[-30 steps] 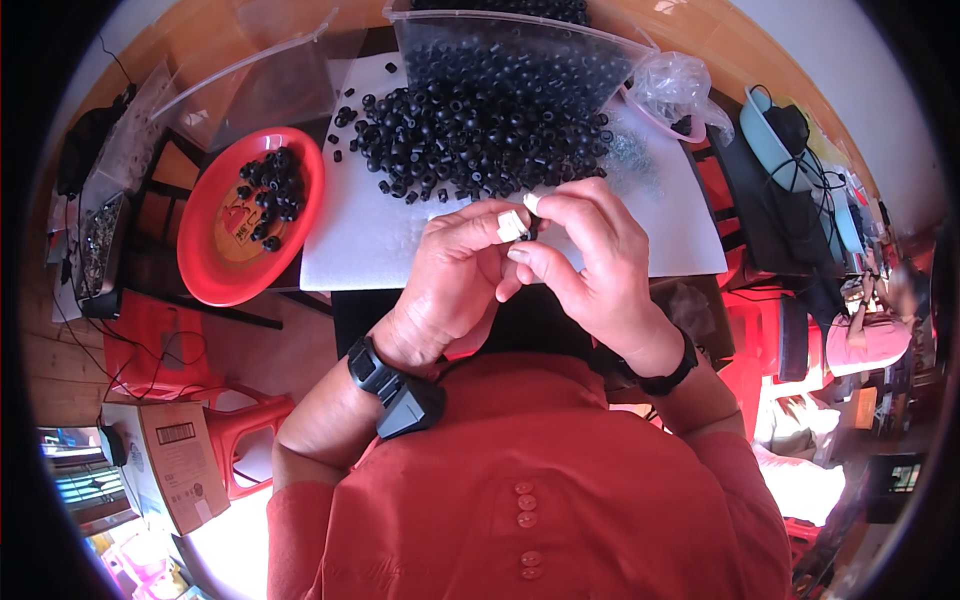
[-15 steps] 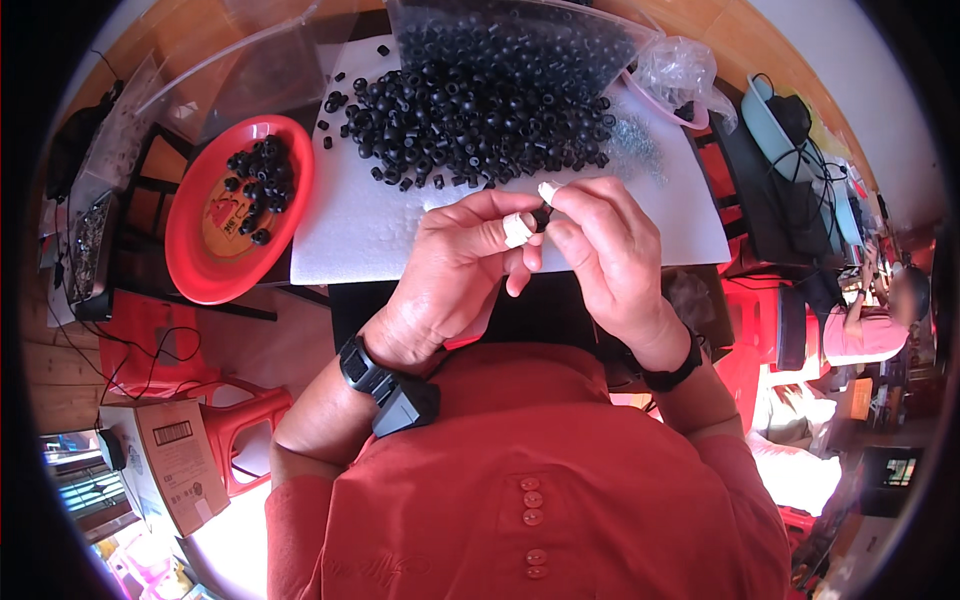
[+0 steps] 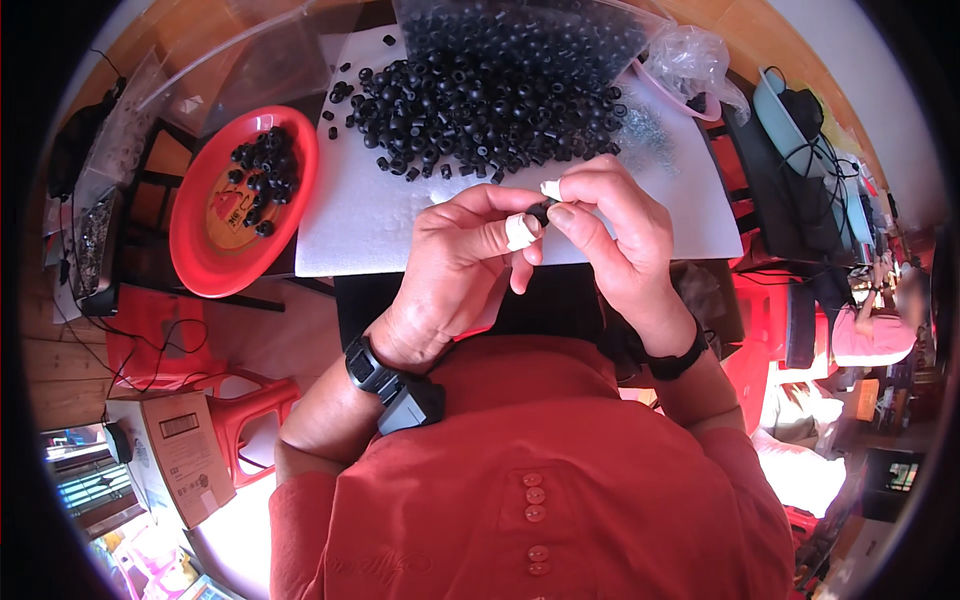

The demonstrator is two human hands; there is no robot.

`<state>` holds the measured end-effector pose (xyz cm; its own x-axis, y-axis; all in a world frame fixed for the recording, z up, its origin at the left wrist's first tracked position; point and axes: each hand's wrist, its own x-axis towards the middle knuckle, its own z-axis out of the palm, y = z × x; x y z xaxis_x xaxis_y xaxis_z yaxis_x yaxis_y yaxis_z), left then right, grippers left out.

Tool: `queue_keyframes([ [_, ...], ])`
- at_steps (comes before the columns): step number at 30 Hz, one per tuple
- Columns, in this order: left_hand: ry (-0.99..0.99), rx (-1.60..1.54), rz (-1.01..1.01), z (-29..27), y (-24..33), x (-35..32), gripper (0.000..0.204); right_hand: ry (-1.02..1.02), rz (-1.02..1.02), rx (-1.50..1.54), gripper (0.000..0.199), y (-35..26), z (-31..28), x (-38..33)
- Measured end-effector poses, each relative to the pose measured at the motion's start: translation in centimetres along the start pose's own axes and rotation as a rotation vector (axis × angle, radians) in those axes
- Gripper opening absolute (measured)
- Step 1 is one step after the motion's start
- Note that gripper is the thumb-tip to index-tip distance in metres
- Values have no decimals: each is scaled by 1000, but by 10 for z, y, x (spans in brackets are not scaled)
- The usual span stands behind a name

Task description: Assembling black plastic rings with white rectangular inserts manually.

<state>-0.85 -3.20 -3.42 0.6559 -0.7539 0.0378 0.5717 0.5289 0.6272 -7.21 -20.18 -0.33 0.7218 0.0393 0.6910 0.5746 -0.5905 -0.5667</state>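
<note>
A small black plastic part (image 3: 539, 213) is pinched between the thumb and fingers of my left hand (image 3: 455, 255), over the near edge of the white foam sheet (image 3: 350, 235). My right hand (image 3: 630, 235) is closed in a pinch against that part, thumb and forefinger together; anything tiny between them is hidden. White tape wraps a fingertip on each hand. Beyond my hands lies a large heap of similar black plastic parts (image 3: 470, 120). Beside the heap, to its right, is a scatter of tiny silvery metal pieces (image 3: 648, 140).
At left, a red oval tray (image 3: 190, 245) holds several black parts. A clear plastic bin (image 3: 560, 35) leans over the heap's far side. A pink dish (image 3: 712, 108) with a clear bag stands at far right, near a pale green basin (image 3: 775, 115). Another person (image 3: 872, 335) sits far right.
My right thumb has moved up and closer to the forefinger at the black part. The left hand keeps its hold. The whole view has shifted slightly.
</note>
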Motion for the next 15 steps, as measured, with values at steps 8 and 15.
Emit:
queue_keyframes([
  [8,69,94,71,8,0,1,21,1,175,184,8,5,0,3],
  [15,98,132,79,3,-6,9,20,-6,6,-27,13,6,0,4],
])
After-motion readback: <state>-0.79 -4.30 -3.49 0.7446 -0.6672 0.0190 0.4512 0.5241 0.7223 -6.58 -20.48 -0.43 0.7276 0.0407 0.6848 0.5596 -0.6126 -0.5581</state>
